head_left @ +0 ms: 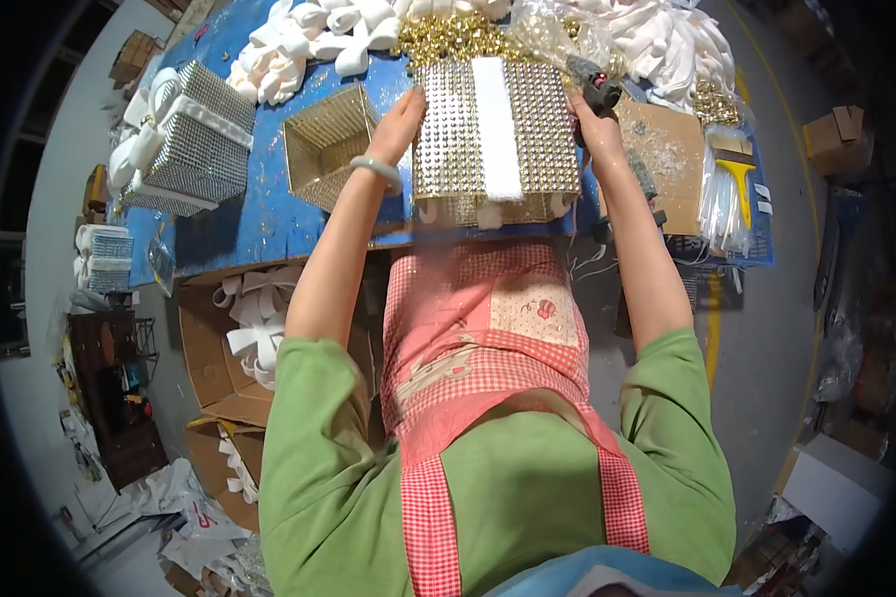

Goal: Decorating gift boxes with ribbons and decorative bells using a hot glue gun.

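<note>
Head view. A studded box [448, 134], wrapped by an upright white band [495, 129], is held between two bare hands at the near edge of a blue table [269, 214]; whether its base rests on the tabletop cannot be told. The left hand [400, 121], with a pale bangle [376, 171] at its wrist, is closed on the box's left side. The right hand [595, 127] grips the right side; a dark tool [599, 92] with a small red light lies against this hand, though whether the fingers also clasp it is unclear. Left of the box, an open gold box [314, 164] lies tipped with its mouth toward the person; farther left is a silver box [204, 139] trimmed with a white ribbon and bow. Along the far side lie white bows [353, 35] and a heap of gold trim [448, 40]. To the right are a cardboard sheet [672, 164], clear sticks [722, 224] and a yellow scraper [739, 184] lying over them. Below the table's left part, an open carton [209, 353] contains further white bows.
</note>
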`<state>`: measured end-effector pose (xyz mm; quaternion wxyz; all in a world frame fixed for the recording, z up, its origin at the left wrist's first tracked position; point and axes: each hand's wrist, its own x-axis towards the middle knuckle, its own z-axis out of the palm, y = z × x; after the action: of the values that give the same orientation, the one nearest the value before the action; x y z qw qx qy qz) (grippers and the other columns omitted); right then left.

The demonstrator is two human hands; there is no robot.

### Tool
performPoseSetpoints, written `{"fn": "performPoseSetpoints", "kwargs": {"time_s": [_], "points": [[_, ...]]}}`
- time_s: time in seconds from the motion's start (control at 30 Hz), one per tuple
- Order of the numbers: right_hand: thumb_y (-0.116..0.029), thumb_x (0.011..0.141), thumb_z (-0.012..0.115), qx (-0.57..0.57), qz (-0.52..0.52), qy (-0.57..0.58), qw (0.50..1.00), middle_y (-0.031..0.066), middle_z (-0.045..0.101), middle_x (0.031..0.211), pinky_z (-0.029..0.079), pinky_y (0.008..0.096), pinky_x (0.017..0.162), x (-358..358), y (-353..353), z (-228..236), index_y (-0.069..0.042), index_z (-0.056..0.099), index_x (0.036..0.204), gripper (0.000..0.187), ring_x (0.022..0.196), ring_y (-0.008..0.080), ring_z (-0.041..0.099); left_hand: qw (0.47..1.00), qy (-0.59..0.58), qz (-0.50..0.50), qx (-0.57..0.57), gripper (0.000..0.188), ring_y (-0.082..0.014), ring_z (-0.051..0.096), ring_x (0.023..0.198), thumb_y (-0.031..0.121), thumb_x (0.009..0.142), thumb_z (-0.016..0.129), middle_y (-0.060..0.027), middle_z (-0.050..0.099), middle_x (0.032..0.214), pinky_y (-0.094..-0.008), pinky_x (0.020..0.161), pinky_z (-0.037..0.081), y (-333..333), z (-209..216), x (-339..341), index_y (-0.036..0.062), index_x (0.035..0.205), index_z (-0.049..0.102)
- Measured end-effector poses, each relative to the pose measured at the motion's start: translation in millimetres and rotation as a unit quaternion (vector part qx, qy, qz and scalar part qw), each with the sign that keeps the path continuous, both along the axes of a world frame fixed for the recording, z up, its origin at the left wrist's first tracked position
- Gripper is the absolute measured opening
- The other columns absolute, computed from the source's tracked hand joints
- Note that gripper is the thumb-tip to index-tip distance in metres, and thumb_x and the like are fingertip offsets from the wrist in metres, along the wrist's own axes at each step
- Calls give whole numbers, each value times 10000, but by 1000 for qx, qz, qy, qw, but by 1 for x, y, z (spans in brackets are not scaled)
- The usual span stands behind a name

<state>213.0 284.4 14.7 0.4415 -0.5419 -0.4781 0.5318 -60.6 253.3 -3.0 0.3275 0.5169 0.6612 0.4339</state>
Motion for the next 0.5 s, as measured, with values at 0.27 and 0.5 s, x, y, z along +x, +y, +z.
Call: {"fn": "performPoseSetpoints", "kwargs": {"time_s": [0.27, 0.5], "points": [[-332, 870, 598, 55, -28, 176, 982, 65, 633, 876, 474, 249, 698, 7, -11, 11, -26, 615, 984, 327, 771, 126, 595, 959, -269, -24, 84, 641, -216, 509, 1113, 543, 922, 330, -112, 532, 1194, -349, 961, 383, -18, 49, 3, 34, 1309, 367], [-287, 909, 541, 20, -102, 168, 980, 94, 625, 996, 450, 270, 793, -8, -64, -15, -23, 547, 1052, 300, 912, 154, 599, 926, -336, 100, 138, 387, -120, 537, 901, 389, 932, 444, -70, 539, 1031, -267, 772, 462, -71, 5, 26, 43, 1106, 453]]}}
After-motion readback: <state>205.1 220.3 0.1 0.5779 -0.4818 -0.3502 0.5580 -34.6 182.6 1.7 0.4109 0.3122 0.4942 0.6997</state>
